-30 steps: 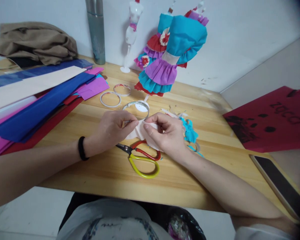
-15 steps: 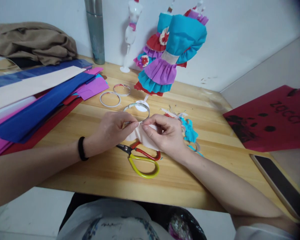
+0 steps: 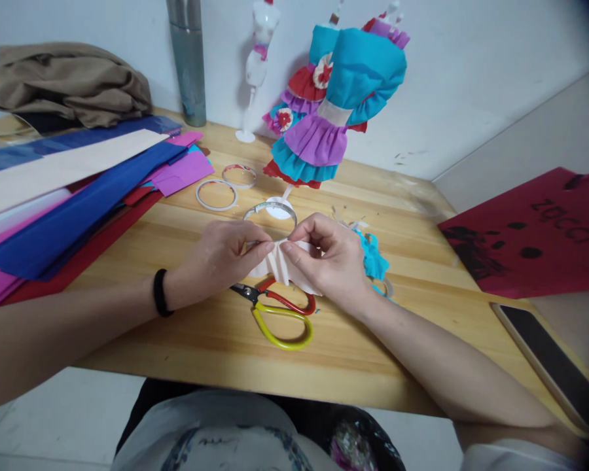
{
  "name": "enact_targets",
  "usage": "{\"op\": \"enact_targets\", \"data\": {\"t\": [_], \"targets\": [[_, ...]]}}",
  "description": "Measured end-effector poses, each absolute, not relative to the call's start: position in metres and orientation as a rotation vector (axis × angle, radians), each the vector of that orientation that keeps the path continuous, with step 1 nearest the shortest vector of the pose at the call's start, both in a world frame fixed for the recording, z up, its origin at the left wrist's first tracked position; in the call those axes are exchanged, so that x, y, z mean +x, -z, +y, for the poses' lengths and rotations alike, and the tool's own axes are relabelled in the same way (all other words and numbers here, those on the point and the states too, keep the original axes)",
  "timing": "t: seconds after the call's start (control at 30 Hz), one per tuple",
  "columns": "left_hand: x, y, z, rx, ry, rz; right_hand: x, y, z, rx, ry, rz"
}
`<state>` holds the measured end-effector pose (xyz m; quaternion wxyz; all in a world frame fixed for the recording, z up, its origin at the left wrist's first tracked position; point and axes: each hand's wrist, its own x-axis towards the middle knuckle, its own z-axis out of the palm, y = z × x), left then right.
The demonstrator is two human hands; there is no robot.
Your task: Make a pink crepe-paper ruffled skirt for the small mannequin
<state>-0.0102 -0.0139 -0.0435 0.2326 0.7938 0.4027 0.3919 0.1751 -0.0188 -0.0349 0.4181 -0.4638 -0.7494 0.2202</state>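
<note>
**Two hands pinch a pale pink, pleated, paper-like strip (image 3: 281, 267) over a wooden tabletop (image 3: 201, 350)**

Through the head camera I see the person's bare left hand (image 3: 228, 252), a black band (image 3: 160, 293) on its wrist, gripping the strip's upper edge between thumb and forefinger. The bare right hand (image 3: 331, 256) pinches the same edge just beside it, folds bunched below their fingertips. The strip is roughly midway between the surface's near and far edges. Closer to the near edge I have black-bladed scissors (image 3: 258, 307) with one red and one yellow loop handle; the strip hides part of the red loop, and I cannot tell whether they touch. Just beyond the hands is a thin grey tape ring (image 3: 269, 205). Toward the far edge rises a ruffled turquoise, purple and red doll dress (image 3: 319, 140). Long coloured sheets (image 3: 83, 199) cover the left end; a dark-screened phone (image 3: 544, 360) lies toward the near right corner.
</note>
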Motion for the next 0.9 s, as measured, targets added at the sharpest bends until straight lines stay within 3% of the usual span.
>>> {"op": "enact_targets", "data": {"t": [0.43,0.7,0.9], "targets": [[-0.014,0.039,-0.011,2.191,-1.063,1.016,0.182,0.034,-0.011,-1.167,-0.723,-1.998],[-0.02,0.029,-0.012,1.995,-1.05,0.935,0.18,0.031,-0.01,-1.209,-1.093,-1.736],[-0.019,0.03,-0.009,2.01,-1.043,1.063,0.177,0.029,-0.011,-1.234,-1.086,-1.693]]}}
